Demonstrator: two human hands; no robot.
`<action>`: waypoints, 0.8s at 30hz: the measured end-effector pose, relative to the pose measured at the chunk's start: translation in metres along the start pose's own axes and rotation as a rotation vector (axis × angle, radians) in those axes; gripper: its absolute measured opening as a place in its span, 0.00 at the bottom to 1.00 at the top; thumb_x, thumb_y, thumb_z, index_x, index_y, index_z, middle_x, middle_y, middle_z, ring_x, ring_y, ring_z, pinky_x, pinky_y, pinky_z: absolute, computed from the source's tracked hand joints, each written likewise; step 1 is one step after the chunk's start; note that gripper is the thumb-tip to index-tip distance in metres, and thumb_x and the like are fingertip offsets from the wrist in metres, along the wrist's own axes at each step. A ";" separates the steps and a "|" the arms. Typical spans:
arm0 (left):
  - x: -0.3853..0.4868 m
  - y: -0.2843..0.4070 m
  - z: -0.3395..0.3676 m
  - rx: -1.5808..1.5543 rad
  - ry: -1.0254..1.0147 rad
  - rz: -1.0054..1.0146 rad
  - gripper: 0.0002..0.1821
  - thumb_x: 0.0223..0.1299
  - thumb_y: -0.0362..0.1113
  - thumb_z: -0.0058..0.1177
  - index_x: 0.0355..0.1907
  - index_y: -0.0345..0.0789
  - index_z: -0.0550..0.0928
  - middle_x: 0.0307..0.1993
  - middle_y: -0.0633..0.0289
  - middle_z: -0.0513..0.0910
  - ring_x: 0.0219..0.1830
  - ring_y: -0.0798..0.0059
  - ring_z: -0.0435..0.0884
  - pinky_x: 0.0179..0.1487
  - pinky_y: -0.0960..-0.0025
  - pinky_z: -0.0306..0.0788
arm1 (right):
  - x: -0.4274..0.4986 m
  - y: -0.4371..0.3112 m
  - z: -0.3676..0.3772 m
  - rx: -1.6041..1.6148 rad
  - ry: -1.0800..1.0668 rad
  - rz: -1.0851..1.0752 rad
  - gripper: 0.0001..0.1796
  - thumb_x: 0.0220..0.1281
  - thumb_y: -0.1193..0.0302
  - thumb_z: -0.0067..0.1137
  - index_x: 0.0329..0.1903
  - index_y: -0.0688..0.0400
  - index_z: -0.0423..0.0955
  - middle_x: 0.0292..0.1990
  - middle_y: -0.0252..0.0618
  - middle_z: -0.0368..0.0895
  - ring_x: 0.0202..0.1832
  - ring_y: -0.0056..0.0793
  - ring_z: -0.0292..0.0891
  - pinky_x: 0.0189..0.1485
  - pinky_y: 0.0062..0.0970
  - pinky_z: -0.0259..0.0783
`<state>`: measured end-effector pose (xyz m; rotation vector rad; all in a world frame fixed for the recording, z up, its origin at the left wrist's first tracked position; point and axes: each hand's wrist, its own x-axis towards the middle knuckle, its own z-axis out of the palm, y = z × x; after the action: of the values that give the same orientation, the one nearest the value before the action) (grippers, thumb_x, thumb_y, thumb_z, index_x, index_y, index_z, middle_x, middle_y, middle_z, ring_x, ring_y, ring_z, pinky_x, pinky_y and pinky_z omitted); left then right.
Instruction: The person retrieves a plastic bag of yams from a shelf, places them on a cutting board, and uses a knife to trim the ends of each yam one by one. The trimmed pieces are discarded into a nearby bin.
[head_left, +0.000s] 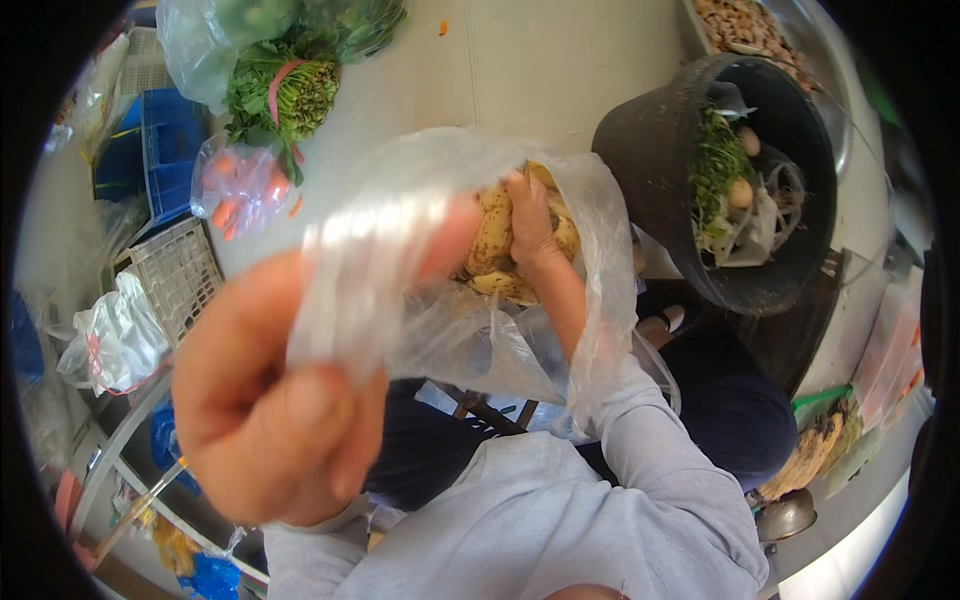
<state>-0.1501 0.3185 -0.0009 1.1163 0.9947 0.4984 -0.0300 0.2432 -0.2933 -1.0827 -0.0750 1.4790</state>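
Close to the camera, my left hand (277, 405) pinches the raised edge of a large clear plastic bag (465, 345); hand and edge are blurred. Through the bag's mouth reaches my right hand (532, 217), its fingers on a brown-speckled yellow root vegetable or fruit (491, 232), whose exact kind I cannot tell. More such yellow pieces (502, 286) lie around it in the bag. The right fingertips are partly hidden against the pieces.
A dark bucket (645, 142) with greens and plastic scraps tilts at the right, below a metal tray of small pieces (750, 30). Upper left are banded leafy greens (300, 97) and a bag of carrots (240, 184). Crates (176, 277) stand at the left.
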 end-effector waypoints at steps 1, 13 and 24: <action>-0.004 0.000 -0.001 0.001 -0.008 0.010 0.27 0.76 0.35 0.44 0.70 0.20 0.67 0.19 0.68 0.72 0.13 0.92 0.60 0.18 0.82 0.51 | -0.006 -0.010 0.000 0.027 0.007 0.054 0.19 0.71 0.55 0.55 0.41 0.61 0.75 0.33 0.41 0.83 0.32 0.32 0.83 0.40 0.32 0.80; -0.013 -0.010 -0.016 0.035 -0.028 0.136 0.24 0.77 0.31 0.44 0.73 0.28 0.69 0.22 0.77 0.65 0.17 0.94 0.56 0.20 0.84 0.47 | -0.218 -0.119 0.076 -0.961 -0.112 -0.423 0.26 0.48 0.56 0.69 0.43 0.64 0.77 0.30 0.57 0.80 0.31 0.52 0.74 0.41 0.38 0.75; -0.024 -0.016 -0.005 -0.040 -0.113 0.198 0.23 0.79 0.32 0.43 0.72 0.31 0.70 0.22 0.75 0.66 0.15 0.92 0.52 0.17 0.84 0.45 | -0.402 -0.288 -0.076 -1.478 0.806 -0.843 0.27 0.56 0.50 0.71 0.48 0.58 0.78 0.26 0.42 0.81 0.32 0.37 0.82 0.38 0.35 0.76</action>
<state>-0.1687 0.2966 -0.0063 1.2002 0.7773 0.6047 0.1618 -0.0479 0.0659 -2.3097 -1.0186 -0.0688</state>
